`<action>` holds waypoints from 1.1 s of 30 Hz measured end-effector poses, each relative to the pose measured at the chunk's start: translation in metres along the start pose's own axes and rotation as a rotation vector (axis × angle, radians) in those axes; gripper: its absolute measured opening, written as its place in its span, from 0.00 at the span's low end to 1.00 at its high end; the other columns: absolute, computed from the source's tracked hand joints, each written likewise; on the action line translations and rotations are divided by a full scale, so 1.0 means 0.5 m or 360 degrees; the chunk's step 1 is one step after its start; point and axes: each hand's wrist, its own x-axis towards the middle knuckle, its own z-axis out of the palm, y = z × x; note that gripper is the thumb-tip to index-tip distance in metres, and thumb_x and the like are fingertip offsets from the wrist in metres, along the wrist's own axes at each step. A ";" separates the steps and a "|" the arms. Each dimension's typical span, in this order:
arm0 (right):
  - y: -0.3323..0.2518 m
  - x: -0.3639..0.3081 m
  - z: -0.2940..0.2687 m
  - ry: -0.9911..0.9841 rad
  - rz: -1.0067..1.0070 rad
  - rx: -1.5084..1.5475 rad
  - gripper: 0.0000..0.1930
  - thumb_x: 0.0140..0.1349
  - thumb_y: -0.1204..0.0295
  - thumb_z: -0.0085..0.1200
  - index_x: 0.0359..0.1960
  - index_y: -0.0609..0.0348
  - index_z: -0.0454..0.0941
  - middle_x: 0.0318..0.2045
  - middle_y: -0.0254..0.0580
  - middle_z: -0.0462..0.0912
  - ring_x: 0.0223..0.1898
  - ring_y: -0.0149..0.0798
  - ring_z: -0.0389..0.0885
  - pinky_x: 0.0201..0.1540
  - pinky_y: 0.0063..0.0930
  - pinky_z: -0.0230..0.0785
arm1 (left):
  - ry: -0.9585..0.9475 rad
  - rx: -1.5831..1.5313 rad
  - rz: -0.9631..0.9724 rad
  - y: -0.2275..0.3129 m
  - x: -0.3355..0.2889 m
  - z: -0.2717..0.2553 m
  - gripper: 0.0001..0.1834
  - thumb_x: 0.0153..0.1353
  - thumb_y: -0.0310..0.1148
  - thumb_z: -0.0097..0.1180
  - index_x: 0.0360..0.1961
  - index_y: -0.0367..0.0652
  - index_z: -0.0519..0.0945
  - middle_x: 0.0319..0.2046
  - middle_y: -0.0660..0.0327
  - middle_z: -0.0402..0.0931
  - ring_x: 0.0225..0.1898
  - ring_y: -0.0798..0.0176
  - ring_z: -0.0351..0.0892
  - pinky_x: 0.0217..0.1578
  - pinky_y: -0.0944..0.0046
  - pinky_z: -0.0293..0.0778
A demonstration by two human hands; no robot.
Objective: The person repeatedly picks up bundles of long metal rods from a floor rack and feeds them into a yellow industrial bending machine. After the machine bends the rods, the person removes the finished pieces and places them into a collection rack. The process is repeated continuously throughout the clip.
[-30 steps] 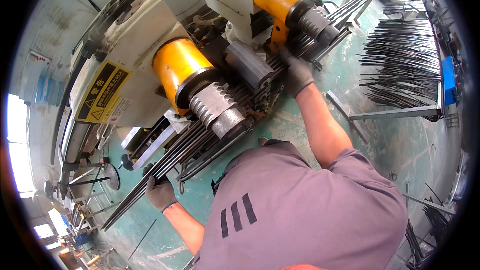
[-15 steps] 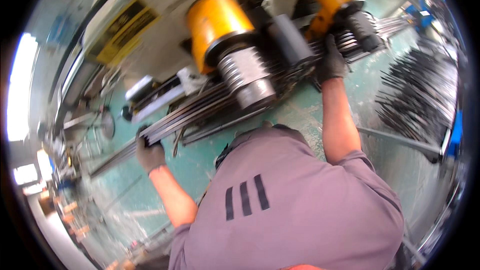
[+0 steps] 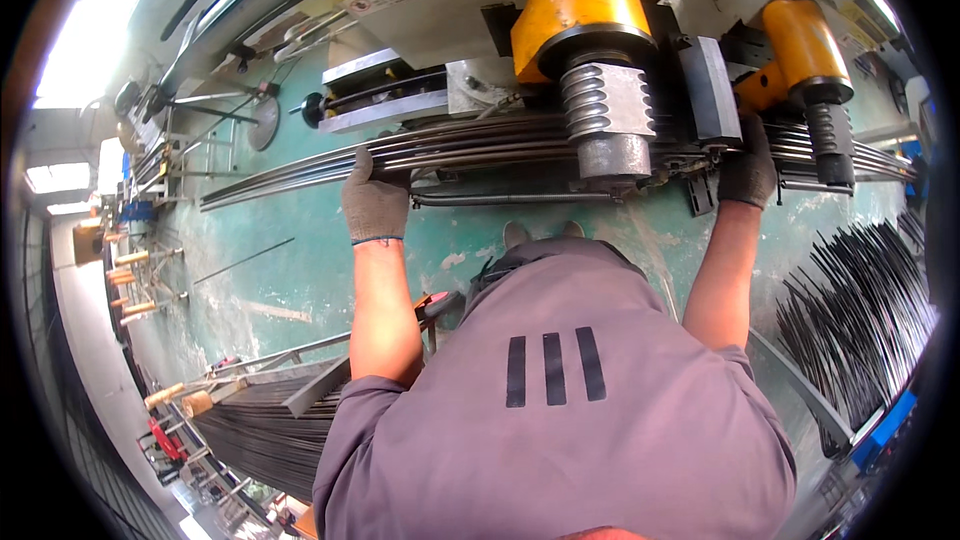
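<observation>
A bundle of long, thin metal rods (image 3: 300, 172) runs crosswise in front of the machine, passing close behind its threaded metal spindle (image 3: 608, 105). My left hand (image 3: 375, 202), in a grey knit glove, is closed round the bundle left of the spindle, its thumb on the near side. My right hand (image 3: 748, 175), in a darker glove, grips the bundle farther right, between a grey metal block (image 3: 710, 90) and a second, smaller threaded spindle (image 3: 828, 135). The rods partly hide the fingers of both hands.
Two orange housings (image 3: 582, 5) carry the spindles. A thin bar (image 3: 510, 200) lies below the bundle. Dark rods are piled on a rack (image 3: 790, 380) at right, and more dark rods (image 3: 265, 430) lie at lower left. A round-based stand (image 3: 264, 124) is at far left.
My view has turned, and the bundle, tilted down to the left before, now looks nearly level. My left hand has come up nearer the machine with the rods. Both hands keep their hold.
</observation>
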 end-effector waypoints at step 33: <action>0.105 -0.080 -0.242 0.0416 -0.0603 -0.2441 0.19 0.60 0.69 0.50 0.54 0.51 0.73 0.51 0.40 0.78 0.57 0.47 0.66 0.57 0.53 0.60 | 0.0546 -0.0165 0.0640 0.563 0.207 -0.493 0.23 0.72 0.52 0.40 0.44 0.40 0.72 0.47 0.50 0.75 0.50 0.43 0.74 0.53 0.39 0.71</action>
